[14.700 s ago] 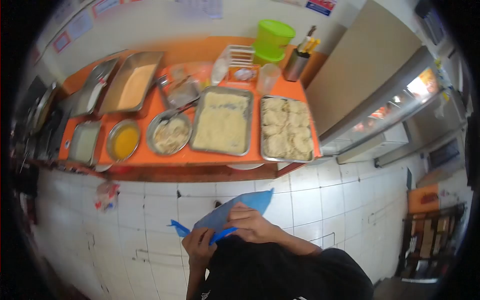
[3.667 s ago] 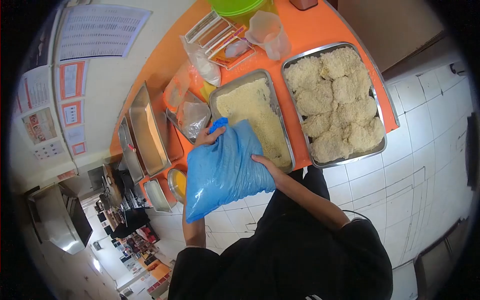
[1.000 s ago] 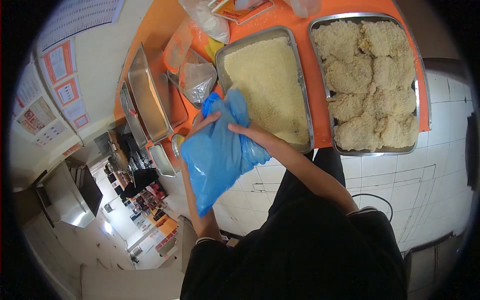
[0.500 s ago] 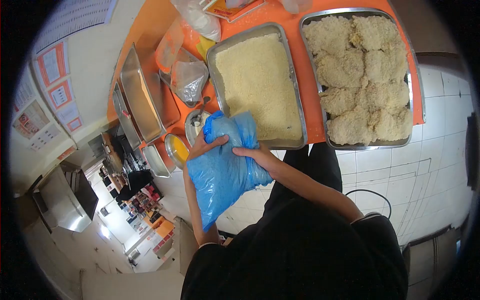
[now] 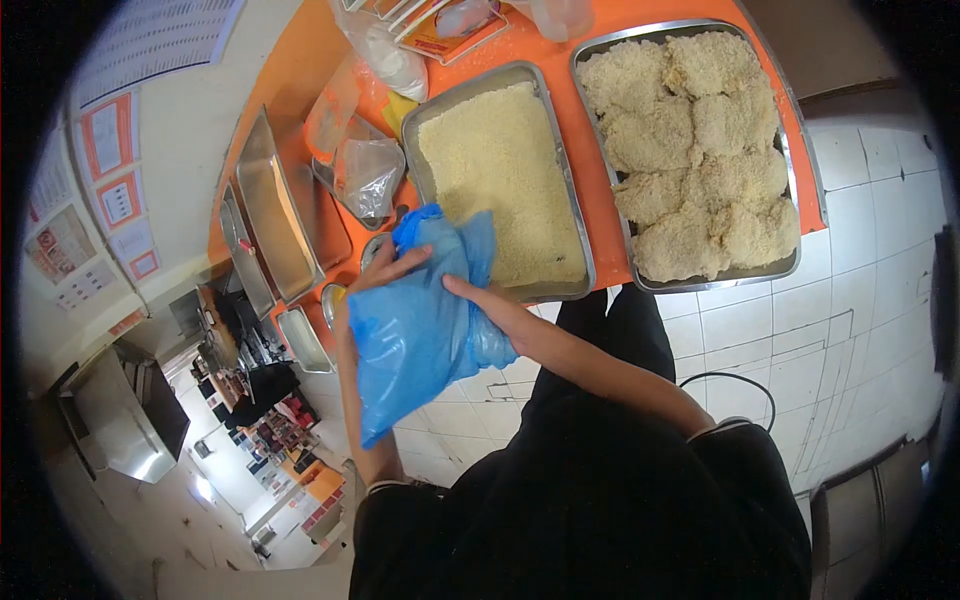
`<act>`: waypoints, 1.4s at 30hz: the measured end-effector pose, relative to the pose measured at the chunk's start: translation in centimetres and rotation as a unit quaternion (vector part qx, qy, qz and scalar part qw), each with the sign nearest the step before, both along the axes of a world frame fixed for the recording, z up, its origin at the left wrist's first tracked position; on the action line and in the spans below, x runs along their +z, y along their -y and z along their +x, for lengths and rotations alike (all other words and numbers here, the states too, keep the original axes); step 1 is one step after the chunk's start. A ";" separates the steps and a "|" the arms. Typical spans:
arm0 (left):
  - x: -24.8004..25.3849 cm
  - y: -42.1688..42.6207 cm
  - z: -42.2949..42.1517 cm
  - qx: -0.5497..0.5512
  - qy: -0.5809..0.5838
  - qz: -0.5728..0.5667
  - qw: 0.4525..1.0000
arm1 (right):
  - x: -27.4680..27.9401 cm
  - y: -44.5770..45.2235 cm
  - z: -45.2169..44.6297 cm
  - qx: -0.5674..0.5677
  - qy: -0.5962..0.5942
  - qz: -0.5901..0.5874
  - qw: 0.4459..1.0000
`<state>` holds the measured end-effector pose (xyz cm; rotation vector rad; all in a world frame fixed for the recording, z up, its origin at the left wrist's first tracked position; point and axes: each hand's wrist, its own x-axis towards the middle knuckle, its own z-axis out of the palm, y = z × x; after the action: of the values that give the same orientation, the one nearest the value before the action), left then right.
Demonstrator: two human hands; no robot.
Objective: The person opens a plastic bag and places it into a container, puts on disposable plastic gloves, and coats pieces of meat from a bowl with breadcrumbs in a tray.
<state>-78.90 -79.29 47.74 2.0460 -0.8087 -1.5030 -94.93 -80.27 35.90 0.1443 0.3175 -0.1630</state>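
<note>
A blue plastic bag (image 5: pixel 415 325), bulging and crinkled, is held up between my two hands in front of the orange table's near edge. My left hand (image 5: pixel 385 268) grips its left side near the gathered top, with fingers lying over the plastic. On the other side, my right hand (image 5: pixel 492 308) has its thumb on the bag's face, while its other fingers are hidden behind. What the bag contains cannot be made out. Just beyond it lies a metal tray of pale breadcrumbs (image 5: pixel 495 170).
At the right, a metal tray (image 5: pixel 715 283) holds several crumb-coated pieces. Left of the crumbs are a clear plastic bag (image 5: pixel 368 178), deep metal pans (image 5: pixel 285 215) and a round bowl partly behind my left hand. A wire rack (image 5: pixel 455 40) stands at the back of the orange table (image 5: pixel 612 255).
The bag and both hands have shifted slightly left in view. My left fingers are spread more over the bag's upper part. The trays also sit further left as the camera view moves.
</note>
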 end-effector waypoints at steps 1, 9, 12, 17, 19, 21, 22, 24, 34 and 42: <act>0.4 -0.1 0.6 -0.020 0.020 0.008 1.000 | 0.3 -0.5 0.5 -0.019 0.003 0.026 0.999; 0.5 1.0 6.0 -0.374 0.175 -0.071 0.908 | 1.7 0.2 2.6 -0.070 -0.008 0.013 0.997; 0.7 1.9 7.0 -0.431 0.215 -0.093 0.872 | 2.3 0.9 2.8 -0.087 -0.013 0.000 0.996; 2.7 3.3 5.2 -0.323 0.250 -0.054 0.911 | 3.0 1.8 2.9 -0.086 0.014 0.023 0.996; 2.4 3.1 5.8 -0.282 0.192 -0.049 0.939 | 2.5 1.7 3.2 -0.101 -0.001 -0.018 0.995; 1.3 2.3 6.5 -0.238 0.131 -0.044 0.961 | 2.2 1.7 3.0 -0.099 -0.007 -0.023 0.995; 0.4 1.7 6.7 -0.237 0.134 -0.077 0.959 | 2.0 1.7 2.8 -0.097 -0.013 -0.027 0.995; -0.6 1.4 6.8 -0.237 0.135 -0.115 0.955 | 1.3 1.7 2.5 -0.094 -0.020 -0.036 0.995; -7.2 -1.0 -0.8 0.115 0.088 -0.090 0.985 | -3.1 2.2 -2.5 -0.001 -0.094 -0.222 0.971; -9.5 -6.8 -6.2 0.234 0.146 -0.273 0.922 | -4.4 3.3 -4.7 0.086 -0.074 -0.467 0.877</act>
<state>-85.08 -72.50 38.24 1.8622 -0.6780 -0.6276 -99.65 -83.58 31.49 -0.8612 0.3719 -0.1356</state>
